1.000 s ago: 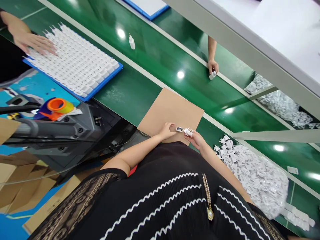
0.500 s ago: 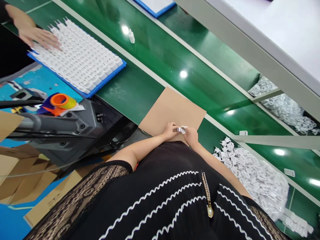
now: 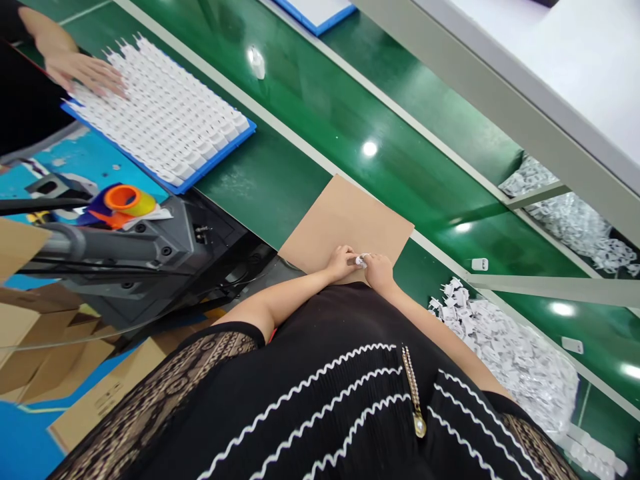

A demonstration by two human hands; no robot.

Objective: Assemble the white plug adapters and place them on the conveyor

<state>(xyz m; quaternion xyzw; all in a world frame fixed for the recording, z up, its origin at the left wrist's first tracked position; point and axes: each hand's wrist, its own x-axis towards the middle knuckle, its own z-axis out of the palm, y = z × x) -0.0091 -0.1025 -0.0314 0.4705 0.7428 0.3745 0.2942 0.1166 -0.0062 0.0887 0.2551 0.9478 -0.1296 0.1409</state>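
Close to my body, over a brown cardboard sheet (image 3: 345,213), my two hands meet around a small white plastic part (image 3: 361,261). My left hand (image 3: 343,262) pinches its left end, with thumb and fingers closed. From the other side my right hand (image 3: 380,272) has its fingers curled over the part and hides much of it. The part's exact kind is too small to make out. To the right of my right forearm lies a heap of white plug-like pieces with prongs (image 3: 455,300), partly in a clear plastic bag (image 3: 525,360).
At the left, a co-worker's hand (image 3: 90,72) rests on white pieces in a blue tray (image 3: 220,157). Small white blocks (image 3: 257,63) sit on the green belt (image 3: 320,110). A grey machine (image 3: 145,253) with tape rolls (image 3: 127,199) stands at left. A metal post (image 3: 540,287) crosses at right.
My right hand has shifted slightly left and closed further over the white part, covering more of it. The white blocks on the belt have moved left. The co-worker's hand stays on the tray.
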